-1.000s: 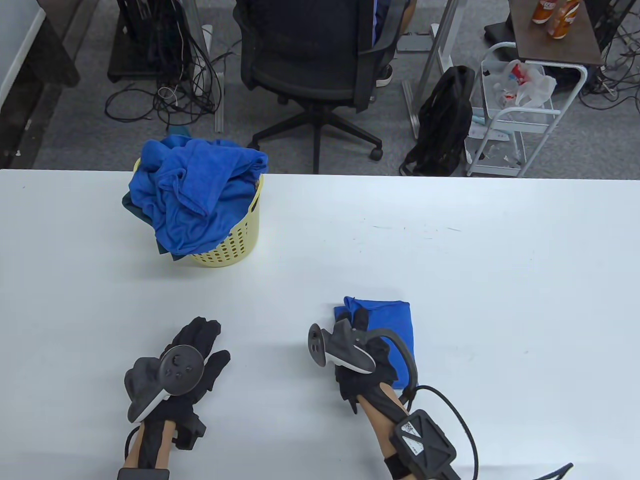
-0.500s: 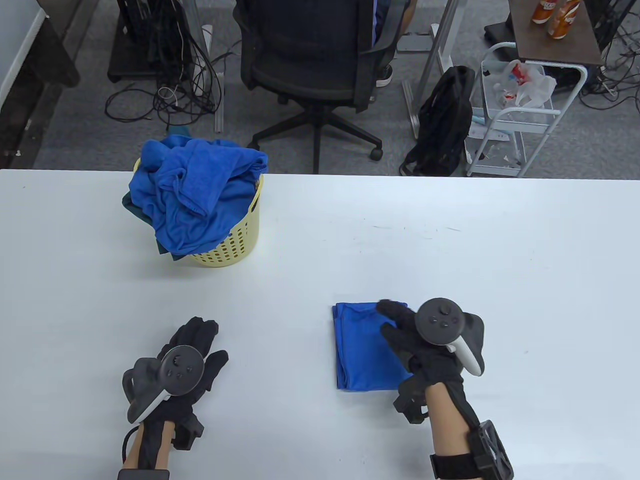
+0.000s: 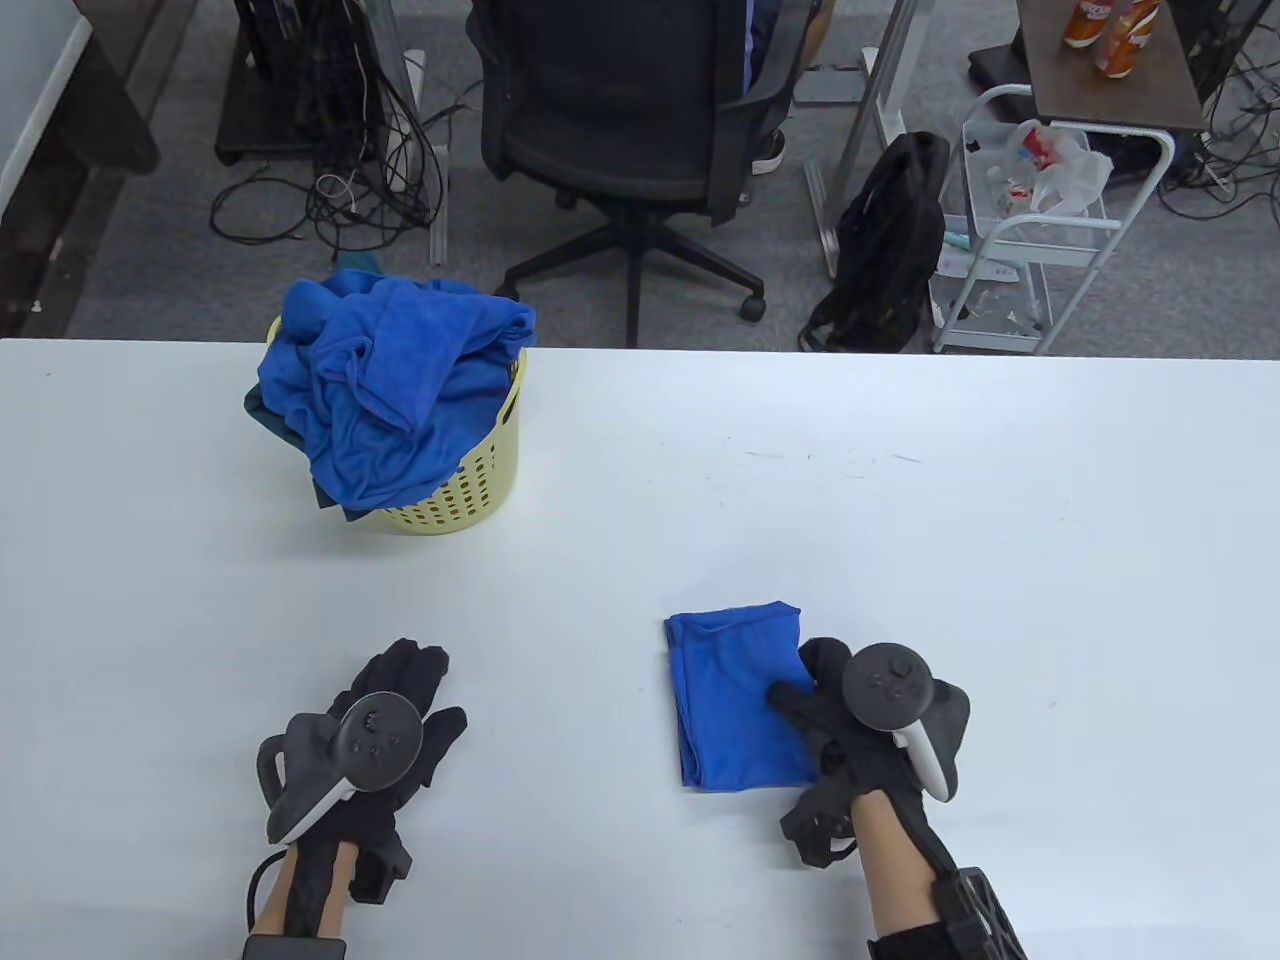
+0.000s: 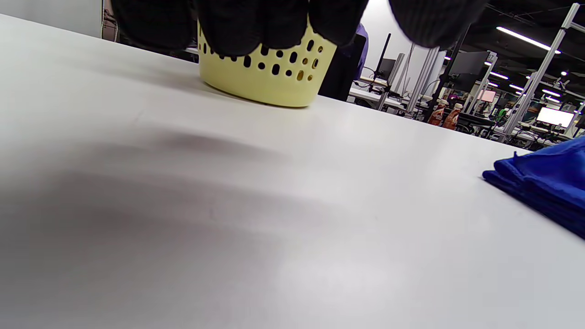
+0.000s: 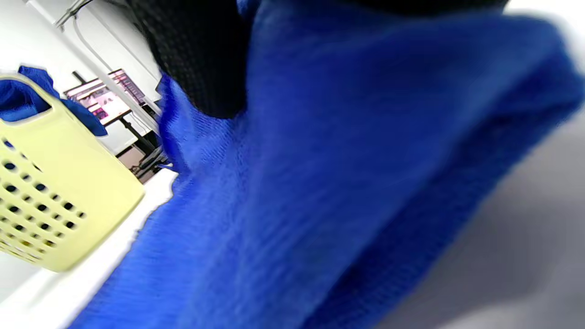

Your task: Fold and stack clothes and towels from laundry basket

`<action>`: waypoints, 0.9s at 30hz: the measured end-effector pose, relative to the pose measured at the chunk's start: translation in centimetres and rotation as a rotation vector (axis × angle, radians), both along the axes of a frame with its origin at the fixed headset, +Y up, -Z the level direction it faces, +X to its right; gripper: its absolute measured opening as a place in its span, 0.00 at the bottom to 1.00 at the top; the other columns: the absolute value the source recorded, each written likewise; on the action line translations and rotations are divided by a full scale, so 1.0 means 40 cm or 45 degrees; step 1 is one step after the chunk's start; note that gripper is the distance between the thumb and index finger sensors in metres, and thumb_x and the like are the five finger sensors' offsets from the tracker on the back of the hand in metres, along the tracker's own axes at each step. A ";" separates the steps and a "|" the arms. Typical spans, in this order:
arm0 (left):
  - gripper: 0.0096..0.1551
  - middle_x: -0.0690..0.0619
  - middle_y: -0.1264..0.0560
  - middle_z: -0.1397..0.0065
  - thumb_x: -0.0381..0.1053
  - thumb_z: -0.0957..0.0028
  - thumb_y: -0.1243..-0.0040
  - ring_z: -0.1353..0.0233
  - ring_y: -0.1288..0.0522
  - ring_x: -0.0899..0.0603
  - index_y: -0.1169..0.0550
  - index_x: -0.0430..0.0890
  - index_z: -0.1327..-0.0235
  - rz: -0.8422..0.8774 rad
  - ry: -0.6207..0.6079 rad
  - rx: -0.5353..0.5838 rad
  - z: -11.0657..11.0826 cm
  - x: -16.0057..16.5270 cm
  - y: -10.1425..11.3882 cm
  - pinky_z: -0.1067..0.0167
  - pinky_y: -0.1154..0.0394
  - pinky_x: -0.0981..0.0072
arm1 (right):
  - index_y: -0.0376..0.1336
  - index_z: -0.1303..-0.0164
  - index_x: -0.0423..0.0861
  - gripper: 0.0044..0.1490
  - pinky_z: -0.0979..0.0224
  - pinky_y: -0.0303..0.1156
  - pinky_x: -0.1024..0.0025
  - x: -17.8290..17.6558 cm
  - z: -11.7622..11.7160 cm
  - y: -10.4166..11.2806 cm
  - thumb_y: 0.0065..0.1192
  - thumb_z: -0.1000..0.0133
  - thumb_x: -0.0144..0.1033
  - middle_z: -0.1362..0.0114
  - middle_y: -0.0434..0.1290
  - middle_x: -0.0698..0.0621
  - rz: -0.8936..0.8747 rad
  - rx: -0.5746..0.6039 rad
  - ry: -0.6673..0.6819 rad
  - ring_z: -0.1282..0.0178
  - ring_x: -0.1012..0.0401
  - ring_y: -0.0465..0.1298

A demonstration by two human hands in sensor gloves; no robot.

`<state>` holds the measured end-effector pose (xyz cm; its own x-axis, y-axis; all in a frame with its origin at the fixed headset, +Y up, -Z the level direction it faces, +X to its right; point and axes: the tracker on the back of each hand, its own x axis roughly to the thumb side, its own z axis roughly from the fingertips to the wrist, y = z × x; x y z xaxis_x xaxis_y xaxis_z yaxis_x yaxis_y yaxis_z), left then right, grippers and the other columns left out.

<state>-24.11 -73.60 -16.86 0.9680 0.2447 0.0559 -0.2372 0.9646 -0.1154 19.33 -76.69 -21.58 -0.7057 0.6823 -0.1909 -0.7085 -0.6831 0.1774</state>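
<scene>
A folded blue towel [image 3: 735, 695] lies on the white table [image 3: 950, 500] near the front. My right hand [image 3: 803, 682] rests flat on its right edge, fingers spread on the cloth. In the right wrist view a gloved finger [image 5: 201, 59] lies on the towel [image 5: 343, 183]. My left hand [image 3: 425, 690] rests flat and empty on the bare table, left of the towel. A yellow laundry basket [image 3: 470, 490] at the back left is heaped with crumpled blue towels [image 3: 385, 400]. The left wrist view shows the basket [image 4: 269, 75] and the towel's edge [image 4: 548, 183].
Beyond the table's far edge stand a black office chair [image 3: 620, 110], a black backpack [image 3: 885, 240] and a white wire cart [image 3: 1040, 220]. The basket also shows in the right wrist view [image 5: 50, 205].
My right hand crossed from the towel's left side to its right side, then slid down towards the near edge. The towel now lies flat and folded. My left hand barely moved.
</scene>
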 end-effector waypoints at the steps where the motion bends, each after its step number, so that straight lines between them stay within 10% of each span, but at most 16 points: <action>1: 0.46 0.39 0.39 0.10 0.66 0.43 0.45 0.16 0.35 0.31 0.38 0.50 0.13 -0.004 -0.002 -0.004 0.000 0.001 -0.001 0.27 0.31 0.34 | 0.42 0.12 0.38 0.55 0.39 0.78 0.47 0.017 -0.003 -0.005 0.69 0.38 0.40 0.19 0.59 0.24 -0.090 -0.068 0.074 0.36 0.43 0.77; 4: 0.46 0.39 0.39 0.10 0.66 0.43 0.45 0.16 0.35 0.31 0.39 0.51 0.13 -0.010 -0.004 -0.011 0.000 0.003 -0.001 0.27 0.32 0.34 | 0.29 0.14 0.58 0.56 0.35 0.74 0.38 0.050 -0.011 -0.021 0.65 0.33 0.36 0.14 0.42 0.19 -0.389 -0.260 0.255 0.25 0.34 0.65; 7: 0.45 0.39 0.39 0.10 0.66 0.43 0.45 0.16 0.35 0.30 0.39 0.52 0.13 -0.014 -0.004 -0.020 0.000 0.003 -0.002 0.27 0.32 0.33 | 0.37 0.13 0.59 0.51 0.32 0.74 0.38 0.062 -0.019 -0.031 0.63 0.34 0.24 0.14 0.35 0.20 -0.448 -0.323 0.375 0.22 0.33 0.60; 11: 0.45 0.39 0.39 0.10 0.66 0.43 0.45 0.16 0.35 0.30 0.39 0.53 0.13 -0.024 0.001 -0.032 0.000 0.003 -0.001 0.27 0.32 0.33 | 0.61 0.22 0.49 0.35 0.33 0.77 0.52 0.038 -0.032 -0.039 0.65 0.39 0.17 0.13 0.44 0.26 -0.238 -0.261 0.369 0.27 0.41 0.66; 16: 0.46 0.39 0.40 0.10 0.66 0.43 0.45 0.16 0.35 0.30 0.39 0.51 0.12 -0.030 0.022 -0.035 -0.001 -0.005 0.001 0.27 0.32 0.33 | 0.65 0.24 0.43 0.33 0.35 0.79 0.58 -0.002 -0.081 -0.021 0.69 0.42 0.18 0.15 0.56 0.31 -0.183 -0.176 0.466 0.31 0.45 0.70; 23: 0.47 0.39 0.40 0.10 0.66 0.43 0.45 0.16 0.35 0.31 0.40 0.50 0.12 -0.041 0.060 -0.033 -0.003 -0.021 -0.001 0.27 0.32 0.33 | 0.51 0.14 0.39 0.40 0.28 0.72 0.47 0.156 -0.240 0.025 0.61 0.37 0.26 0.13 0.41 0.31 -0.748 0.308 -0.182 0.28 0.41 0.66; 27: 0.48 0.39 0.40 0.09 0.67 0.43 0.45 0.15 0.36 0.31 0.41 0.49 0.12 -0.078 0.069 -0.063 -0.008 -0.028 -0.004 0.27 0.32 0.33 | 0.24 0.14 0.46 0.50 0.24 0.59 0.32 0.316 -0.311 -0.049 0.49 0.30 0.32 0.18 0.17 0.34 -1.158 0.271 -0.528 0.20 0.32 0.53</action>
<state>-25.21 -73.76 -17.17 0.9825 0.1862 -0.0078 -0.1852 0.9709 -0.1515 31.97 -78.63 -34.03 0.1909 0.9749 -0.1148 -0.9525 0.1557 -0.2618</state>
